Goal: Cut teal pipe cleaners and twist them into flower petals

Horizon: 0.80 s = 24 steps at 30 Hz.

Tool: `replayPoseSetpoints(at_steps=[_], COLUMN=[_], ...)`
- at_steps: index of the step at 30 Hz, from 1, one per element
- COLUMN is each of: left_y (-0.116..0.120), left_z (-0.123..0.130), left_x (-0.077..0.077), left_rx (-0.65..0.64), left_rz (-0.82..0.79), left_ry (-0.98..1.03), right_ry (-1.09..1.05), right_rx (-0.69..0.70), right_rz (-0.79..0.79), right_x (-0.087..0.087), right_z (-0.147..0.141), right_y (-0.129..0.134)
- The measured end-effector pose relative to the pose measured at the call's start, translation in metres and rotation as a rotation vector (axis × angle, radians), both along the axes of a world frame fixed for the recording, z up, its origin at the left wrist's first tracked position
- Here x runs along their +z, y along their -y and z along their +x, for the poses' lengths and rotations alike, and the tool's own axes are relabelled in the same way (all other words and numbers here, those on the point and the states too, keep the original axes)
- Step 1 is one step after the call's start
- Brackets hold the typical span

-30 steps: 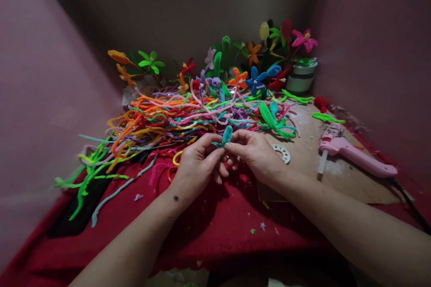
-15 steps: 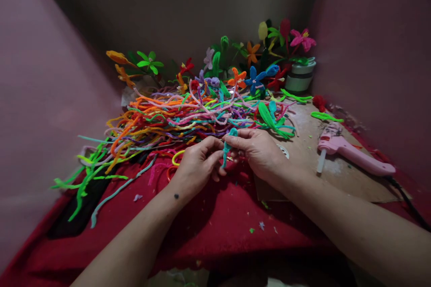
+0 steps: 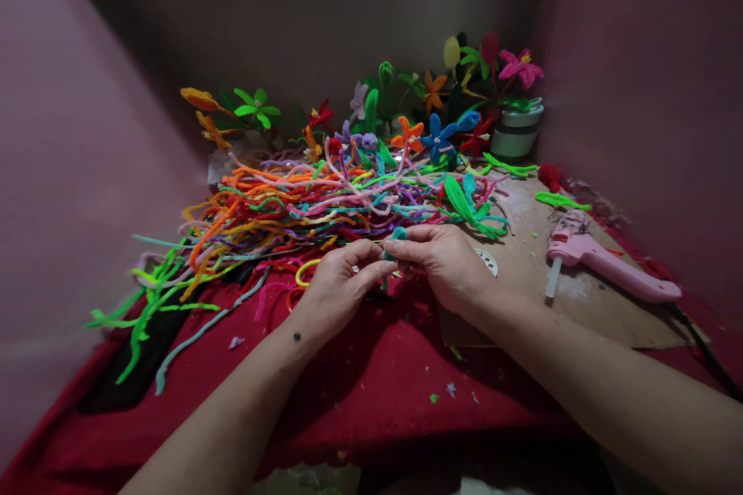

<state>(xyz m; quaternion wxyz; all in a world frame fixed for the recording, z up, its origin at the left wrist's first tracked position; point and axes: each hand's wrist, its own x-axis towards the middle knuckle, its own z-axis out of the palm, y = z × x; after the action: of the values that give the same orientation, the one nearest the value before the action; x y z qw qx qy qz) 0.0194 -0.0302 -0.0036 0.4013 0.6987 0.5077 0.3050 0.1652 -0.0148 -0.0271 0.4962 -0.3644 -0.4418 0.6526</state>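
Hands (image 3: pixel 456 267), forearms (image 3: pixel 247 394) bare; small dark round mark (image 3: pixel 297 337) near left wrist (image 3: pixel 310 331).

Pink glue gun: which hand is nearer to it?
Right. The right hand is left of the pink glue gun, clearly apart from it; the left hand is farther left, beyond the right.

A teal length of fuzzy, pipe-cleaner-like stem (image 3: pixel 398 233) is bent into a small, narrow loop, its rounded top showing above the fingers of the right hand (image 3: pixel 409 249), which pinch it. The fingers of the left hand (image 3: pixel 374 272) sit close against its lower part; whether they grip it cannot be told. A short teal end points downward below them. The middle is hidden. The piece is to the left of the pink glue gun (image 3: pixel 609 259), well apart from it.
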Motion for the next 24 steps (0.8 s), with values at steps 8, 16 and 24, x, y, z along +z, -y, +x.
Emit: replayPoseSetpoints(at_steps=[8,16,24], left_y=[0.0024,0.0079,0.0028], left_z=[0.0014,0.0084,0.0025], left_x=[-0.0005,-0.0031,-0.0010], left_rx=[-0.073,0.021,0.177], left_rz=[0.047,0.194,-0.013], left_ry=[-0.128,-0.210,0.132], right_ry=[-0.009,-0.067,-0.154], right_rx=[-0.113,-0.130,0.136], right_rz=[0.024,-0.040,-0.053], right_x=[0.0002,-0.0040,-0.0020], right_z=[-0.0018,-0.0071,-0.0040], right_y=[-0.0016,0.0003,0.0004])
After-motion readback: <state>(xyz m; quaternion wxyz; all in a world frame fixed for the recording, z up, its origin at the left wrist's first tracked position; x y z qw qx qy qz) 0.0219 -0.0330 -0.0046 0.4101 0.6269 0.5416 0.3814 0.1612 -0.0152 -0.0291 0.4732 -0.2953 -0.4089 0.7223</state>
